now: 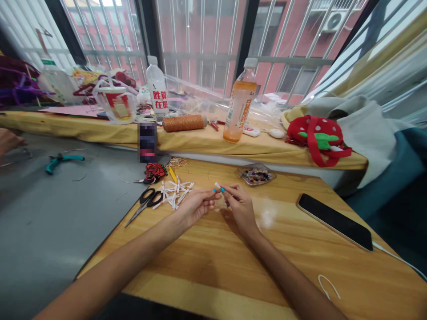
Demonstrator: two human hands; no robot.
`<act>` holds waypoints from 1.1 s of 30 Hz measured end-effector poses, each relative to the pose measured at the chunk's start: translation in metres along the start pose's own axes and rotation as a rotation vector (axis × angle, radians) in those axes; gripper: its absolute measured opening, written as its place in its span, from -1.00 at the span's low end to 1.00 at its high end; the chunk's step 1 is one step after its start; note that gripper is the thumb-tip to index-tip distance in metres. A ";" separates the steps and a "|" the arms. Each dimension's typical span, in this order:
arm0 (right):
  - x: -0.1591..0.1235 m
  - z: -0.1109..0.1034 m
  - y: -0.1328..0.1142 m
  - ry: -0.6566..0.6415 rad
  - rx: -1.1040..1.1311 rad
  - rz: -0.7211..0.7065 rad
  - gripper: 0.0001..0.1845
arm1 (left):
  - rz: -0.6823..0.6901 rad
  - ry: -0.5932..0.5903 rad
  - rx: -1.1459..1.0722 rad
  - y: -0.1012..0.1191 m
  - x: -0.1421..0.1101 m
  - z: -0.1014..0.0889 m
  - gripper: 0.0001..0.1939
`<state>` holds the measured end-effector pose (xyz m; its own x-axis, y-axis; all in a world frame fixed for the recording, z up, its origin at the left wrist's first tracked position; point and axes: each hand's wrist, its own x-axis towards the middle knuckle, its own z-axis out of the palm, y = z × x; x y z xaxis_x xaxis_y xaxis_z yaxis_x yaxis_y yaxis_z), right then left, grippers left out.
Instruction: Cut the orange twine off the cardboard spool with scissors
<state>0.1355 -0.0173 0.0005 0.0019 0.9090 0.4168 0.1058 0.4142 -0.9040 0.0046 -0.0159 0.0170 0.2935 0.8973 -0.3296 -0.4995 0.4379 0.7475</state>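
Working above the wooden table (187, 262), well apart from the dark phone (335, 221) on the right. Angling the left hand (198, 203) inward with fingers curled, holding thumb and index tips just beside those of the other hand; not being able to tell from this view whether gripping anything there. Setting the right hand (240, 206) opposite, pressing thumb and index finger together in a fine pinch. Operating to the right of the black-handled scissors (146, 203) and to the near left of the clear bead tray (273, 177). Working beside the heap of white strips (175, 195), on the left. Grasping a small white piece (218, 185) in the right fingertips, holding it raised between heap and tray. For good control, probably best bracing both hands lightly on the table, pinching low on the piece, exposing the tip to view, and pressing gently to avoid creasing
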 end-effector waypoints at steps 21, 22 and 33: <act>0.004 -0.001 0.004 -0.008 0.136 0.115 -0.81 | -0.007 0.018 -0.072 0.000 -0.002 0.003 -0.77; 0.005 -0.001 0.004 -0.010 0.149 0.123 -0.81 | -0.015 0.011 -0.086 0.000 -0.002 0.003 -0.76; 0.006 0.000 0.005 -0.001 0.320 0.250 -0.80 | 0.008 -0.059 -0.173 -0.002 -0.002 0.001 -0.76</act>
<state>0.1362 -0.0096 -0.0013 -0.0128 0.9834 0.1808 -0.2126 0.1740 -0.9615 0.0064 -0.0185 0.0165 0.3341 0.8982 -0.2857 -0.6336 0.4384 0.6375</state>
